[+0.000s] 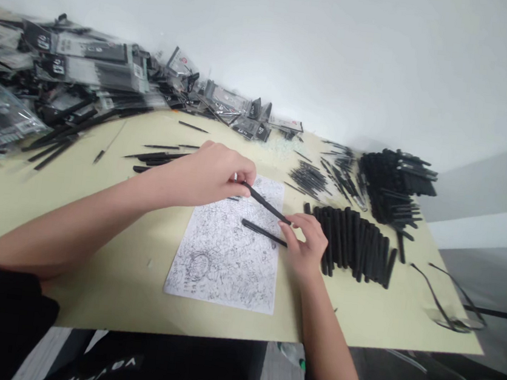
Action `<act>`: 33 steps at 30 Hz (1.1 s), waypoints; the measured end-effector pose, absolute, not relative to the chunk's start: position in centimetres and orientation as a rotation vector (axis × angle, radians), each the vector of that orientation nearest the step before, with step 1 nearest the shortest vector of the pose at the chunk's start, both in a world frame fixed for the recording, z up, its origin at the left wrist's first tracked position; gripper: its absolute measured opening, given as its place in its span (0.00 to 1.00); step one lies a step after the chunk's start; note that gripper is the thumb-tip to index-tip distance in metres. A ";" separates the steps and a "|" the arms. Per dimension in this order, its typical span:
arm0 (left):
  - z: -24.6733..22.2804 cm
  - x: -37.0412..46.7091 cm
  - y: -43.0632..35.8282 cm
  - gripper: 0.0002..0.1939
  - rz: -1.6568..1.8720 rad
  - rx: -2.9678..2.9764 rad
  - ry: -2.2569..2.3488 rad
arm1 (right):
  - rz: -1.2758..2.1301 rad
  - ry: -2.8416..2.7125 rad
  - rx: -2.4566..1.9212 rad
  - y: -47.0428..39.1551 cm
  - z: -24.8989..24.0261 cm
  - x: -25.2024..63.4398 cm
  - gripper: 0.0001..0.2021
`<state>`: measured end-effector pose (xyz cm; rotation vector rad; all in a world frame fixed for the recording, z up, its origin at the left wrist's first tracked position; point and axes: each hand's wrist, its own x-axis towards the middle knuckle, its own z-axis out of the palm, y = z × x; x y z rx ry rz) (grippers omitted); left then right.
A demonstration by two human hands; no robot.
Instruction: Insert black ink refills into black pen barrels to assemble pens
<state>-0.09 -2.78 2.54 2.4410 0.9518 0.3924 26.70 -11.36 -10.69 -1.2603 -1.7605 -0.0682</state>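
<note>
A black pen [266, 204] is held slantwise above a scribbled sheet of paper [228, 254]. My left hand [212, 176] pinches its upper left end between thumb and fingers. Its lower right end is gripped by the fingertips of my right hand [305, 241]. Below it, a second black pen [263, 232] lies on the sheet, its right end reaching my right hand. Left of the paper, several dark pens [159, 158] lie on the table, partly behind my left forearm.
Black pens stand packed in a row [357, 244] right of my right hand, with a larger pile [394, 181] behind. Thin refills [309, 179] lie at the back. Plastic packets [98, 62] heap up at the left. Eyeglasses [453, 322] rest near the right edge.
</note>
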 end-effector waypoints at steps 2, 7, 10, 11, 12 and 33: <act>2.5 -0.1 -2.8 0.08 0.393 2.441 0.939 | -0.059 -1.756 -1.244 -11.4 -10.6 26.7 0.03; 2.6 -0.1 -2.9 0.08 0.384 2.434 0.942 | -0.037 -1.748 -1.274 -11.4 -10.4 26.6 0.05; 2.7 -0.2 -2.9 0.08 0.377 2.441 0.949 | -0.018 -1.709 -1.330 -11.5 -10.4 26.5 0.07; 2.8 -0.2 -2.9 0.08 0.377 2.445 0.950 | -0.005 -1.685 -1.342 -11.6 -10.4 26.5 0.08; 2.8 -0.2 -2.9 0.08 0.376 2.449 0.950 | 0.012 -1.659 -1.348 -11.6 -10.5 26.5 0.08; 2.2 -0.3 -2.5 0.10 0.433 2.440 0.995 | 0.265 -1.517 -1.156 -11.6 -10.8 25.9 0.18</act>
